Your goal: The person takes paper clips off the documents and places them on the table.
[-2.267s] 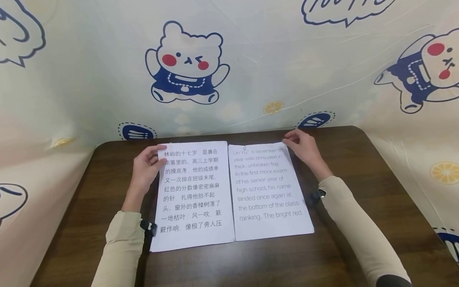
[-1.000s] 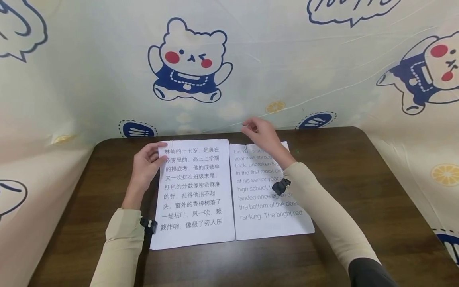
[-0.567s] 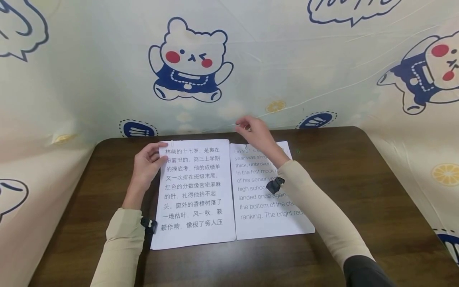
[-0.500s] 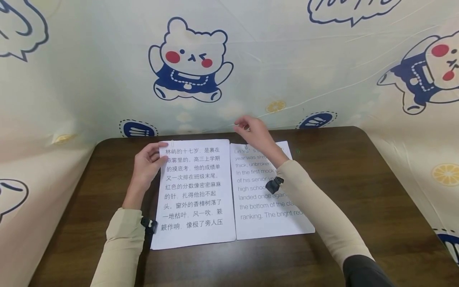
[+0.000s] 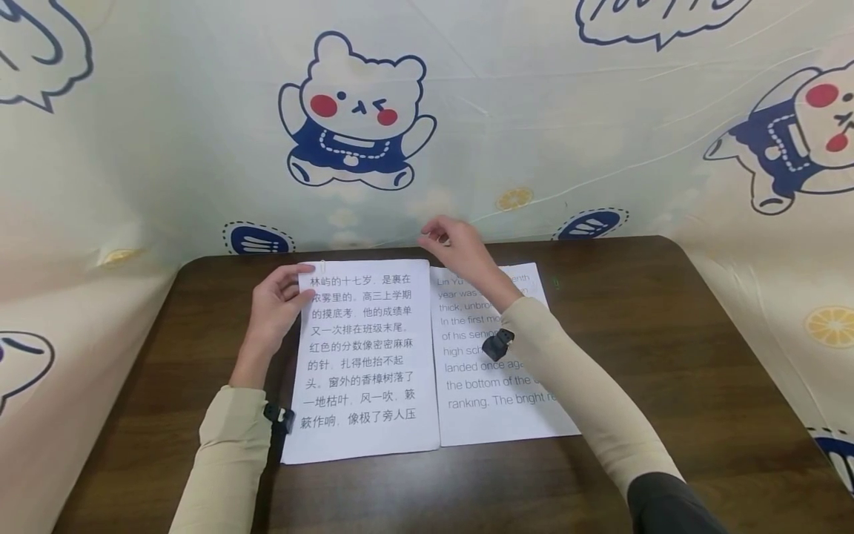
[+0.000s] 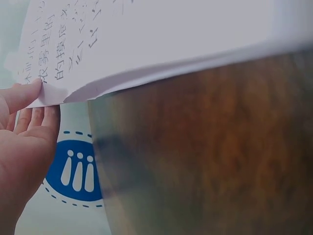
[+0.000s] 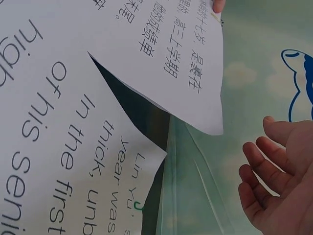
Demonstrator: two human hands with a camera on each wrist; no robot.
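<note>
My left hand (image 5: 280, 297) pinches the upper left corner of the white sheets of paper printed with Chinese text (image 5: 360, 356). In the left wrist view the thumb lies over the printed face, with the fingers under the lifted edge. A yellow paper clip (image 5: 323, 265) sits on their top edge beside that hand. My right hand (image 5: 460, 245) is in the air by the far table edge, its fingers loosely curved and holding nothing. Beneath its forearm lies the paper with English text (image 5: 494, 415), partly covered by the arm. A green paper clip (image 7: 139, 205) shows on its top edge in the right wrist view.
Another small green paper clip (image 5: 557, 282) lies on the brown wooden table (image 5: 667, 356), right of the English paper. A cloth backdrop (image 5: 500, 111) with printed bears stands right behind the table's far edge and along both sides.
My right hand has left the English paper's upper right corner and moved left past its top edge, toward the Chinese sheets. The loose green clip has come into sight. My left hand stays put.
</note>
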